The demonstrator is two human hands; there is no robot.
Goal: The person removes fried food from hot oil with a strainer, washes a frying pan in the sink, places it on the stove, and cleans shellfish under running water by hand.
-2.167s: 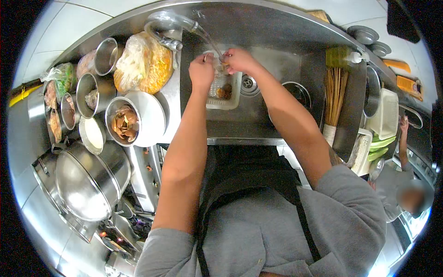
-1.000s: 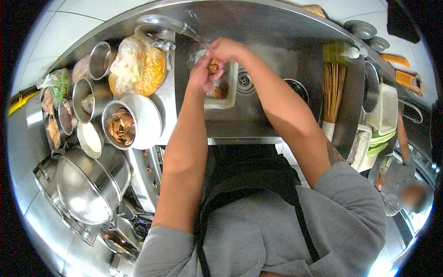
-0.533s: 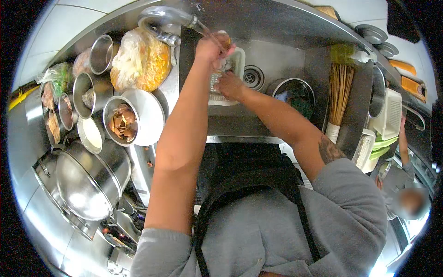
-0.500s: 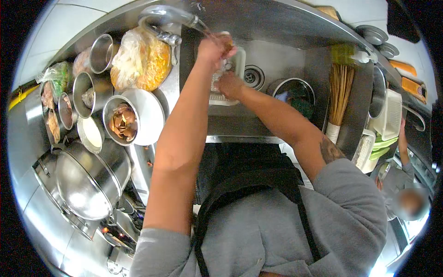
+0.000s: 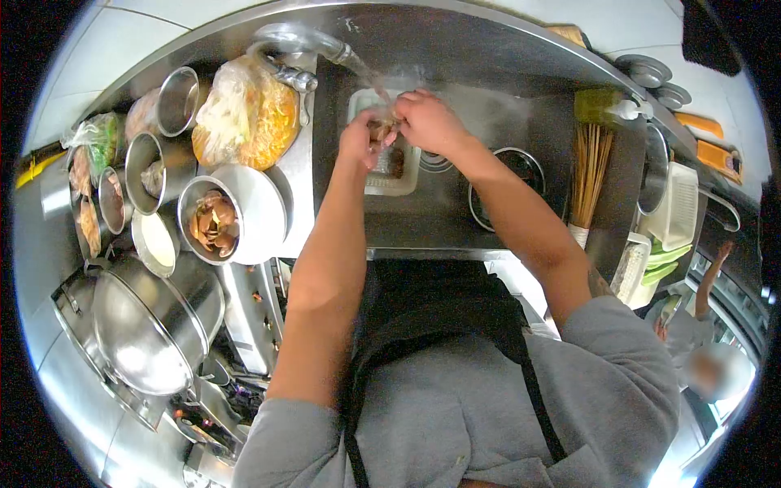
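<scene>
Water runs from the faucet (image 5: 346,57) onto my two hands, which are close together over a white perforated basket (image 5: 412,175) in the sink. My left hand (image 5: 366,138) is curled around a small brownish piece, partly hidden by the fingers. Right beside it, my right hand (image 5: 421,115) has its fingers pressed together at the stream; what they hold, if anything, is too small to make out. Brown pieces (image 5: 396,161) lie in the basket under my hands.
Left of the sink are a bowl of brown pieces (image 5: 214,221), a white plate (image 5: 264,215) and a bag of yellow food (image 5: 260,122). A round pot (image 5: 521,175) and wooden sticks (image 5: 591,171) stand on the right. Another person (image 5: 691,325) is at far right.
My right hand has risen out of the basket to the water stream. My left hand has come down and toward me, so both hands now meet above the basket.
</scene>
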